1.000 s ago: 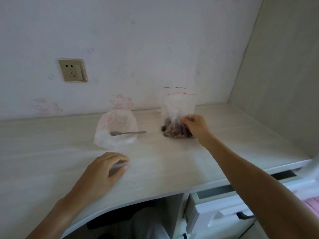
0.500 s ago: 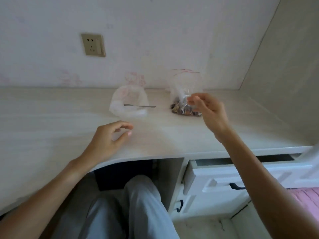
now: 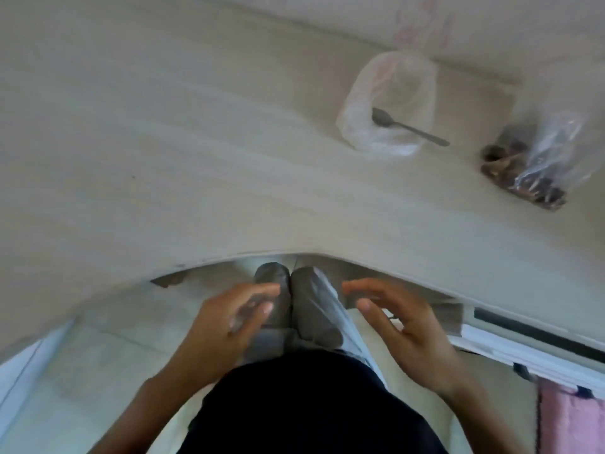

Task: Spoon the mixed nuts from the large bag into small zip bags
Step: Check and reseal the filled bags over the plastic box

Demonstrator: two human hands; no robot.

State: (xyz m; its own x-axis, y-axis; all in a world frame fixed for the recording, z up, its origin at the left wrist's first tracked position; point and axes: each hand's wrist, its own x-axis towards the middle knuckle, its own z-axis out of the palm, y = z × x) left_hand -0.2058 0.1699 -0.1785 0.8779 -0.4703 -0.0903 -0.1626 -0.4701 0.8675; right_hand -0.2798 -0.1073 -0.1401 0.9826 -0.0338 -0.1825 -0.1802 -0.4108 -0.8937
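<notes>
Big bag w/ mixed nuts (image 3: pixel 537 158) sits on the desk (image 3: pixel 163 158), far right, near the back wall. Thin clear plastic; dark nuts pooled at the bottom, upper part crumpled and slumped, looks mostly air. Judgement: light overall, all the weight low, film soft and slippery, no stiffness. It'll fold if taken mid-wall. Best to pinch the top rim and hold the mouth open, or cup it low round the nut mass. Nuts themselves hard, prob. brittle-ish, so no squeezing.

Just left of it, apart from it: pile of small zip bags (image 3: pixel 389 103), pale, limp, translucent, lying flat. Can't tell how many. Judgement: v. light, will slide and cling together; peel one off by a corner or the zip edge, needs 2 hands to open.

Spoon (image 3: pixel 406 127) lies across that pile, bowl on the plastic, handle poking off toward the nut bag, its tip over bare desk. Metal, stiff, thin; take it by the handle end, easy pick since that end is free.

Left hand (image 3: pixel 229 322) and right hand (image 3: pixel 402 329) both down over the lap, below the desk edge, well apart from everything. Right: fingers spread, relaxed, holding nothing. Left: fingers loosely bent; a pale blur at the fingertips, can't tell if it's pinching something.
</notes>
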